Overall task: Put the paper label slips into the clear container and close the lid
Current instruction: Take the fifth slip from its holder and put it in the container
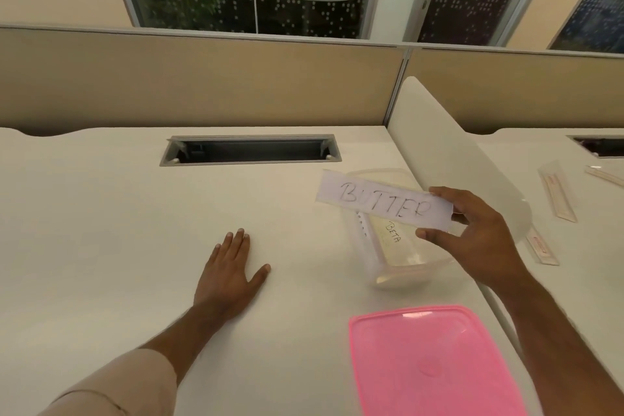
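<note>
Pinching the "BUTTER" slip (381,201), right hand (479,233) hovers over clear container (398,275); left hand (229,277) lies flat.

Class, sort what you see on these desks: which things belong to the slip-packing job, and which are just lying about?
Job: BUTTER slip in the right hand; clear container; BETA slip inside it; pink lid.

Lying about: wrapped sticks on the neighbouring desk; cable tray; left hand, resting flat.
</note>
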Action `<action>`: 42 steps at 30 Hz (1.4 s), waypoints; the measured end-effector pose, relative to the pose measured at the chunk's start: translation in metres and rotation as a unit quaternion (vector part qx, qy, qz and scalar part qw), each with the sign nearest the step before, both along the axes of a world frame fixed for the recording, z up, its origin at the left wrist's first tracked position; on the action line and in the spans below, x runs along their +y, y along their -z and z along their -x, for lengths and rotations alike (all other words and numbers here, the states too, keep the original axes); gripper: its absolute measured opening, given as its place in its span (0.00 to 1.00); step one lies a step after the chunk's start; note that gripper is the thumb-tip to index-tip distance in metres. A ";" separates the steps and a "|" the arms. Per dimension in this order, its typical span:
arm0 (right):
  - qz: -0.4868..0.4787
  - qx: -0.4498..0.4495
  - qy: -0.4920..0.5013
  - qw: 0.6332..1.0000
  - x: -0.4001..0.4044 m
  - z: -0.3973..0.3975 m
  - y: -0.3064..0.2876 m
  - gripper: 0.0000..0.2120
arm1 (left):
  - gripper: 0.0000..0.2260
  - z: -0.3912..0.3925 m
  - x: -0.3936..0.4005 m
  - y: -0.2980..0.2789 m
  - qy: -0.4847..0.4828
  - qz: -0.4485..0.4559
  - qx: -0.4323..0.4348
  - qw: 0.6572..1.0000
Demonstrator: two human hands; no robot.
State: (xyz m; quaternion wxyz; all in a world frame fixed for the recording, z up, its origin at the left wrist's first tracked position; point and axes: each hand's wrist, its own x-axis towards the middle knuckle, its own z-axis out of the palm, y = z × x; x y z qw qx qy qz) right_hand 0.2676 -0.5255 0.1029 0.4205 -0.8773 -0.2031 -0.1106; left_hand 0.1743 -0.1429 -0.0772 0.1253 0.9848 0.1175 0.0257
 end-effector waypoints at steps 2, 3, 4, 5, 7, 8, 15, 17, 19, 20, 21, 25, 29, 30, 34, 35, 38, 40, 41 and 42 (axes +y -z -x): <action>0.008 -0.031 0.047 0.998 -0.006 -0.002 0.003 0.31 | 0.41 -0.001 0.000 0.001 -0.003 -0.004 0.007 1.000; 0.011 -0.046 0.068 0.997 -0.008 -0.002 0.004 0.31 | 0.41 -0.001 0.000 0.001 -0.004 -0.007 0.010 1.000; 0.016 -0.058 0.088 0.994 -0.010 -0.003 0.006 0.31 | 0.41 -0.001 0.001 0.001 -0.005 -0.009 0.012 1.000; 0.022 -0.066 0.108 0.992 -0.011 -0.003 0.008 0.31 | 0.41 -0.001 0.001 0.002 -0.006 -0.011 0.013 1.000; 0.038 -0.077 0.146 0.985 -0.013 -0.004 0.012 0.32 | 0.40 -0.001 0.001 0.002 -0.005 -0.012 0.013 1.000; 0.048 -0.084 0.161 0.982 -0.014 -0.005 0.014 0.32 | 0.40 -0.001 0.001 0.003 -0.004 -0.011 0.010 1.000; 0.135 -0.106 0.217 0.961 -0.001 -0.004 0.019 0.30 | 0.41 -0.001 0.001 0.003 -0.003 -0.011 0.003 1.000; 0.153 -0.096 0.221 0.958 0.005 -0.005 0.022 0.29 | 0.41 -0.002 0.001 0.003 -0.003 -0.010 0.005 1.000; 0.164 -0.085 0.217 0.958 0.010 -0.005 0.026 0.28 | 0.41 -0.002 0.001 0.003 -0.003 -0.010 0.006 1.000; 0.168 -0.081 0.214 0.959 0.013 -0.005 0.028 0.27 | 0.41 -0.002 0.001 0.003 -0.002 -0.010 0.006 1.000; 0.170 -0.076 0.212 0.959 0.016 -0.005 0.030 0.27 | 0.41 -0.002 0.001 0.002 -0.002 -0.008 0.006 1.000; 0.184 -0.050 0.223 0.956 0.022 -0.006 0.038 0.26 | 0.41 -0.001 0.001 0.002 -0.003 -0.010 0.005 1.000; 0.243 0.030 0.242 0.939 0.028 -0.012 0.040 0.28 | 0.41 -0.003 0.001 0.002 -0.004 -0.010 0.005 1.000; 0.265 0.054 0.245 0.931 0.030 -0.014 0.040 0.29 | 0.41 -0.003 0.002 0.002 -0.004 -0.011 0.005 1.000; 0.336 0.098 0.248 0.903 0.037 -0.020 0.038 0.31 | 0.41 -0.003 0.002 0.002 -0.003 -0.010 0.004 1.000; 0.345 0.103 0.247 0.900 0.038 -0.022 0.038 0.32 | 0.41 -0.003 0.002 0.002 -0.003 -0.008 0.004 1.000; 0.363 0.130 0.240 0.891 0.044 -0.026 0.037 0.36 | 0.41 -0.002 0.002 0.002 -0.004 -0.009 0.003 1.000; 0.371 0.144 0.233 0.887 0.048 -0.029 0.038 0.35 | 0.41 -0.002 0.001 0.001 -0.004 -0.007 -0.001 1.000; 0.367 0.152 0.227 0.889 0.050 -0.031 0.040 0.33 | 0.41 -0.001 0.001 0.001 -0.004 -0.007 -0.002 1.000; 0.353 0.162 0.221 0.895 0.051 -0.032 0.041 0.30 | 0.41 -0.001 0.001 0.000 -0.003 -0.007 -0.002 1.000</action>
